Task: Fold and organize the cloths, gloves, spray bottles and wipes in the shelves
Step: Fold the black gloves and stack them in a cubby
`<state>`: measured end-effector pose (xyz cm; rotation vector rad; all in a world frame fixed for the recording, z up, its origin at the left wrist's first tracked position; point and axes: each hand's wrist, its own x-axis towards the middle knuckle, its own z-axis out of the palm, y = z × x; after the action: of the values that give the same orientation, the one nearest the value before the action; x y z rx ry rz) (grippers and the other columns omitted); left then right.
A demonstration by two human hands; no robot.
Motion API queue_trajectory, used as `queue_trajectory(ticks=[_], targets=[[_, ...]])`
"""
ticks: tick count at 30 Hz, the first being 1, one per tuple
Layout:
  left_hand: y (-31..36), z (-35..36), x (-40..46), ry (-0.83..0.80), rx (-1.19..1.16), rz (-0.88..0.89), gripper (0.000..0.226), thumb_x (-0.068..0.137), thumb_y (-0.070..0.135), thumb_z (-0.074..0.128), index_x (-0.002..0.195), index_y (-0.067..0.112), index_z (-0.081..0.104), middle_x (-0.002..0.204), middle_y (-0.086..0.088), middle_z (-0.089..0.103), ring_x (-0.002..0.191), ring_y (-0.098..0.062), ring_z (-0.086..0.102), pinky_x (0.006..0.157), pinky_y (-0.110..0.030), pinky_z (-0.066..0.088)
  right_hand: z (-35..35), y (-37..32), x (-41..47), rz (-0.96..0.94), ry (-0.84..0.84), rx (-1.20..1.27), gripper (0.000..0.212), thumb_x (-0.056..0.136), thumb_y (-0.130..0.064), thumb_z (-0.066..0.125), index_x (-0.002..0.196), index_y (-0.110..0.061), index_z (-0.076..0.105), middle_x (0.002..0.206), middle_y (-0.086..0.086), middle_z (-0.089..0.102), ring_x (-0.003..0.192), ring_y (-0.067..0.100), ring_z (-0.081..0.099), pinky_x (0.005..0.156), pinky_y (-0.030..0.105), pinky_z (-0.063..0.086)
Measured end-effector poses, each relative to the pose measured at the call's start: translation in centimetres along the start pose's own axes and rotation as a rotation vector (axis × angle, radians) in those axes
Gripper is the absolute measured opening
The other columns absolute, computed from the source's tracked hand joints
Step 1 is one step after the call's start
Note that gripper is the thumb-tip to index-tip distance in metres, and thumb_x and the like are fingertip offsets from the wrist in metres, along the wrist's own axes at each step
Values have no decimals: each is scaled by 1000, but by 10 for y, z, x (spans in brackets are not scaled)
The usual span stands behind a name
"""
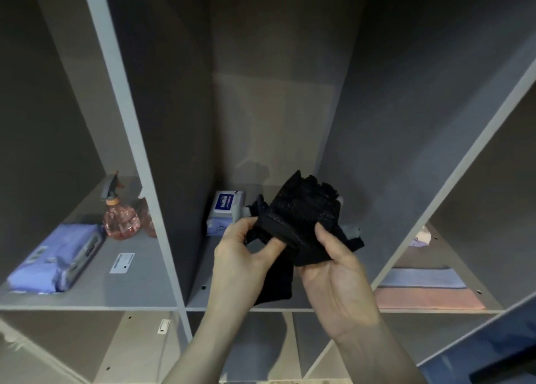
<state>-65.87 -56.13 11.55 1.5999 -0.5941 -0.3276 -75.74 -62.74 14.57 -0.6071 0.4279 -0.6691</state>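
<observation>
Both my hands, left hand [240,256] and right hand [333,270], pinch black glove [301,218] over middle shelf [246,308], spreading it flat for folding; wipes [224,214] behind.

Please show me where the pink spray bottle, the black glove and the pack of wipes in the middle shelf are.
pink spray bottle [121,219], head view, on its round clear body.
black glove [301,212], head view, on its mesh back.
pack of wipes [224,206], head view, on its blue label.

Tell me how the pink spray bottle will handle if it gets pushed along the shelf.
The pink spray bottle looks apt to tip: tall trigger head over a rounded body. Its clear plastic wall is probably smooth, so somewhat slippery. How full it is, hence its weight, I cannot tell.
</observation>
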Motion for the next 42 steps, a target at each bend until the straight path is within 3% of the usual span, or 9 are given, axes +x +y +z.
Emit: queue_trajectory(ticks=[10, 16, 20, 24, 30, 33, 36, 40, 42], targets=[[-6, -35, 2, -253, 155, -3, 78, 37, 60, 84, 105, 47, 47, 114, 21, 50, 108, 5, 50, 85, -8, 39, 9, 18, 6, 10, 87, -75, 32, 96, -21, 47, 117, -3, 62, 112, 15, 70, 107, 26, 66, 98, 41, 46], [-3, -60, 26, -168, -115, -68, 75, 55, 69, 67, 117, 29, 62, 121, 5, 65, 113, -8, 60, 104, -35, 46, 21, 24, 15, 56, 63, -89, 37, 95, -22, 47, 124, -4, 60, 121, 17, 66, 114, 29, 63, 99, 41, 46], [2, -62, 39, -220, -208, -165, 52, 62, 30, 84, 111, 22, 68, 115, -5, 70, 105, -20, 67, 95, -41, 53, 27, 21, 17, 40, -60, -120, 48, 96, -36, 42, 131, -6, 55, 129, 17, 61, 120, 28, 58, 101, 42, 48], [3, -49, 35, -78, -241, -71, 38, 77, 4, 76, 109, 22, 67, 110, 3, 70, 100, -12, 68, 82, -27, 56, 16, 23, 17, 93, -140, 105, 88, 91, -68, 37, 149, -3, 26, 154, 18, 28, 145, 31, 23, 121, 45, 12], [9, -33, 18, -130, -190, 24, 32, 87, 13, 67, 117, 22, 64, 113, 5, 69, 111, -9, 62, 98, -29, 49, -3, 23, 21, -22, -34, -108, 37, 97, -17, 45, 128, -4, 58, 125, 20, 62, 113, 29, 63, 88, 35, 56], [9, -36, 21, -208, -360, -77, 39, 95, -1, 46, 121, 23, 63, 105, -2, 73, 100, -16, 67, 90, -28, 53, -10, 10, 18, -209, 30, -165, 34, 88, -8, 55, 122, -5, 62, 112, 16, 70, 99, 26, 69, 72, 28, 58], [6, -39, 27, -245, -332, -11, 61, 92, -12, 45, 127, 37, 56, 121, 8, 67, 101, -8, 65, 76, -18, 54, -12, 0, 18, -376, 114, -305, 33, 87, 2, 58, 118, -8, 64, 109, 13, 72, 100, 24, 68, 82, 31, 57], [9, -37, 29, -291, -211, 117, 89, 92, -6, 53, 137, 63, 19, 152, 10, 37, 141, -14, 32, 99, -27, 47, -10, 2, 24, -569, 200, -621, 39, 92, 3, 53, 119, -24, 65, 114, -1, 71, 111, 15, 64, 104, 40, 46], [10, -36, 30, -278, -203, 101, 99, 90, 2, 60, 135, 69, 4, 140, 1, 50, 132, -19, 45, 109, -44, 39, -8, 5, 26, -625, 228, -777, 46, 93, 3, 51, 125, -29, 60, 120, -8, 68, 116, 6, 59, 108, 36, 42]])
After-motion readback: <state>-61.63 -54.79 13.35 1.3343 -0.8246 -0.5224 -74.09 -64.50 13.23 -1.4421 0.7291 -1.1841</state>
